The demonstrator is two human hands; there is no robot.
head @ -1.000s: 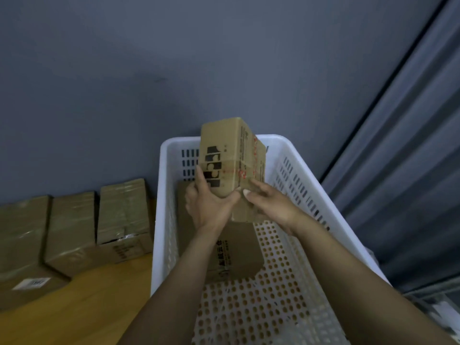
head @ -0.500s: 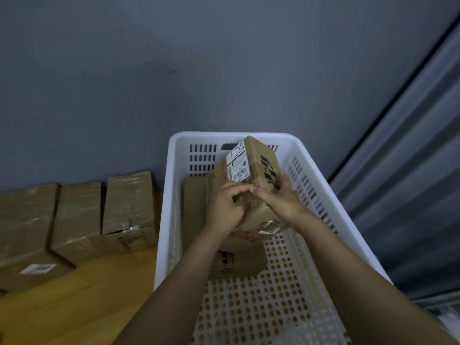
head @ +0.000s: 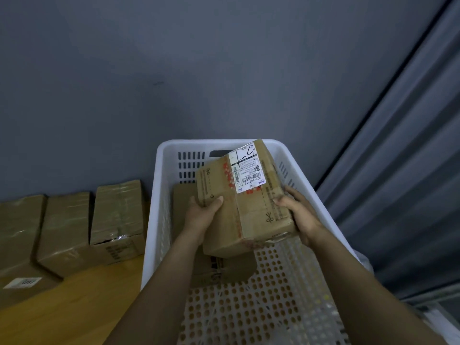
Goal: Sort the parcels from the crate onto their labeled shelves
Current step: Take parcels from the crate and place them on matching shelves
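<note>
A brown cardboard parcel [head: 239, 210] with red tape and a white shipping label [head: 246, 168] facing up is held above the white perforated crate [head: 159, 220]. My left hand [head: 201, 215] grips its left side, thumb on top. My right hand [head: 298, 212] grips its right side, fingers curled over the top edge. A second flat cardboard parcel [head: 184, 202] lies on the crate floor beneath, mostly hidden by the held parcel and my left arm.
Three taped cardboard boxes [head: 117, 215] stand in a row against the grey wall at the left, on a wooden surface [head: 74, 307]. Another box with a white label [head: 22, 282] lies at the lower left. Grey curtain folds [head: 398, 195] hang to the right.
I have turned the parcel in both hands, bringing the shipping label round to face up. Both hands have shifted to its left and right sides.
</note>
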